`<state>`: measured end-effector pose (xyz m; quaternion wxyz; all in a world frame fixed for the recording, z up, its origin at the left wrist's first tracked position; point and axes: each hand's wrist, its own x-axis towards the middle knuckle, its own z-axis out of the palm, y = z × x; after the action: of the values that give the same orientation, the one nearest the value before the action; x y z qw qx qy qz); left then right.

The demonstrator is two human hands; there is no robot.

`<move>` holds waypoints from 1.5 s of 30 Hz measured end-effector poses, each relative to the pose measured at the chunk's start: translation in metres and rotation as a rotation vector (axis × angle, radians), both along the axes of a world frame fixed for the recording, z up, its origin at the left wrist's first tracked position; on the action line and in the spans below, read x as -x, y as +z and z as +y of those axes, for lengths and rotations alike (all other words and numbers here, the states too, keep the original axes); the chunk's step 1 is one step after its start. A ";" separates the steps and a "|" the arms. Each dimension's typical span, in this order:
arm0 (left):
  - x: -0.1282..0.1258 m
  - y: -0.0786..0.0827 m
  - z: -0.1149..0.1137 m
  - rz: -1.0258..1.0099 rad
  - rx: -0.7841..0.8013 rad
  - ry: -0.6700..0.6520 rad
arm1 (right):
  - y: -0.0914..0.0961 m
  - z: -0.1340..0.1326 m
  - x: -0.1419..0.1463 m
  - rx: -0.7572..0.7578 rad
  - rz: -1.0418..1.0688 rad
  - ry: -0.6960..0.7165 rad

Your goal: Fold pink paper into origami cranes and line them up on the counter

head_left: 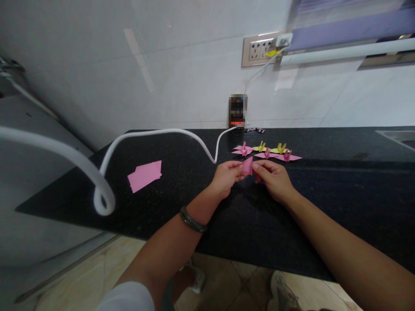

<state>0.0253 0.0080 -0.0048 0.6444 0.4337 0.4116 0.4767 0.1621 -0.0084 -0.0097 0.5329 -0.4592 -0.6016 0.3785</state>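
A small piece of folded pink paper (248,166) is held up between my two hands, above the dark countertop. My left hand (226,176) pinches its left side between thumb and fingers. On the other side, my right hand (274,176) has its fingertips closed on the right edge of the same paper. Its exact folds are too small to make out. Just beyond my hands lie several folded paper cranes, pink ones (244,149) and yellow ones (281,149), set close together in two rows.
Flat pink paper sheets (145,175) lie to the left on the black countertop (181,207). A thick white cable (168,131) loops across the left side. A phone (237,111) leans against the tiled wall, below a socket panel (259,49) with a plugged-in charger.
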 end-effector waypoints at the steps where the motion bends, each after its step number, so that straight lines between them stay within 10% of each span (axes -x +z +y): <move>1: 0.000 0.000 0.000 0.004 -0.001 0.001 | 0.000 0.000 0.000 0.000 -0.010 -0.003; 26: 0.000 -0.007 0.005 0.141 -0.096 0.041 | -0.006 0.008 -0.009 -0.220 -0.398 -0.195; 45: -0.001 -0.007 0.005 0.126 -0.091 0.067 | -0.002 0.005 -0.008 -0.127 -0.301 -0.149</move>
<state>0.0262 0.0130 -0.0119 0.5803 0.4778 0.4435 0.4881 0.1698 -0.0038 -0.0122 0.4912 -0.5194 -0.6617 0.2262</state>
